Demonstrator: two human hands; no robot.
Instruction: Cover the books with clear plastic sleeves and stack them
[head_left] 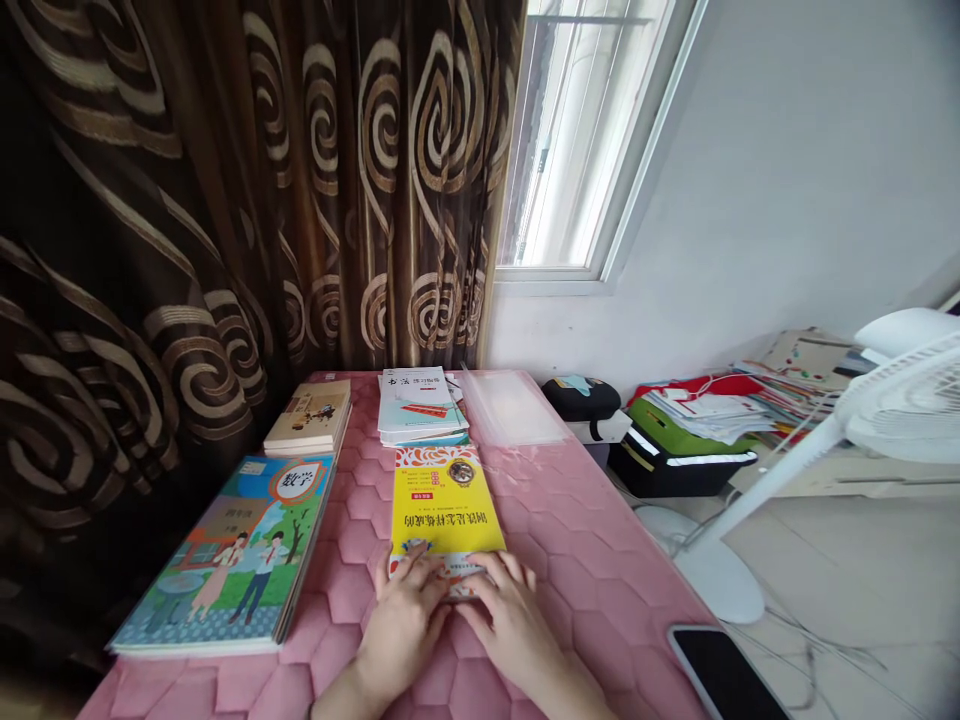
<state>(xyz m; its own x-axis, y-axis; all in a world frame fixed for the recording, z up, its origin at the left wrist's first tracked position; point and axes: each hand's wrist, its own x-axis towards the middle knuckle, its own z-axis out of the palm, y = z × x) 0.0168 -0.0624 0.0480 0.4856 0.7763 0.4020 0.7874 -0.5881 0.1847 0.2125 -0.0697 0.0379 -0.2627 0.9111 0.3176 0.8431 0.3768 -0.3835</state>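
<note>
A yellow paperback book (442,510) with a red-and-white patterned border lies flat on the pink padded table, its cover print upside down to me. My left hand (405,610) rests at its near left corner, fingers apart on the cover. At the near right corner lies my right hand (510,610), its fingers also spread over the cover. Both thumbs are by the book's near edge. Just beyond the yellow book is a stack of white-covered books (421,400), close to its far edge.
To the left stand a stack with a blue-green maths textbook (232,560) on top and a tan book stack (309,415). Clear plastic covers (517,408) lie at the back right. A phone (724,675) sits at the right edge, near a white fan (795,470).
</note>
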